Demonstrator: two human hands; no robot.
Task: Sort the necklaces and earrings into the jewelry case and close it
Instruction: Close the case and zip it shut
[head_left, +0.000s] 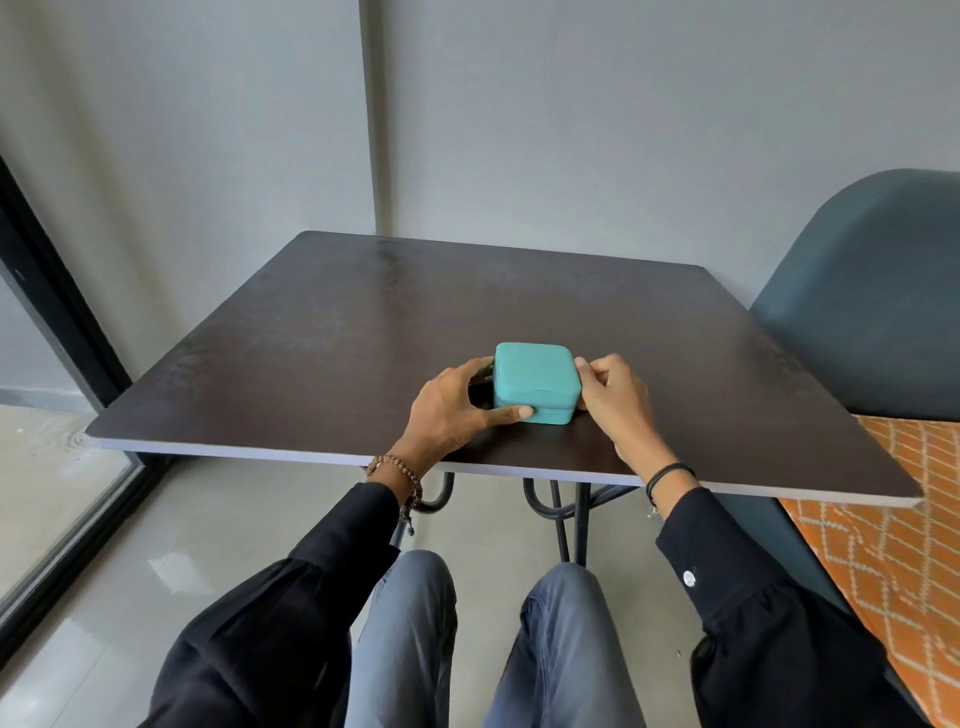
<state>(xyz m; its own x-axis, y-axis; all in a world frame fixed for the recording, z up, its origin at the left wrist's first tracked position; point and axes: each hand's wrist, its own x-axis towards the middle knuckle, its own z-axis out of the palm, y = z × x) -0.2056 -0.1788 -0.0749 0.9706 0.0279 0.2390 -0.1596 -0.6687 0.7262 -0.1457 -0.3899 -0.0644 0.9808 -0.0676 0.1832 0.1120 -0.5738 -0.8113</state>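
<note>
Turquoise square zip-around jewelry case (536, 382) sits shut; my left hand (451, 410) clamps it while right hand (615, 397) fingers pinch together at its side, likely the zipper; I'd pull steadily.

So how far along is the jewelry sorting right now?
The teal jewelry case sits shut on the table, with no loose necklaces or earrings visible. The left hand braces it; the right hand pinches its right edge. Whether it is fully zipped can't be seen.

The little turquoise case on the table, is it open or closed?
Closed. The jewelry case lies flat with its lid down flush on the base. The left hand and right hand touch its sides.
</note>
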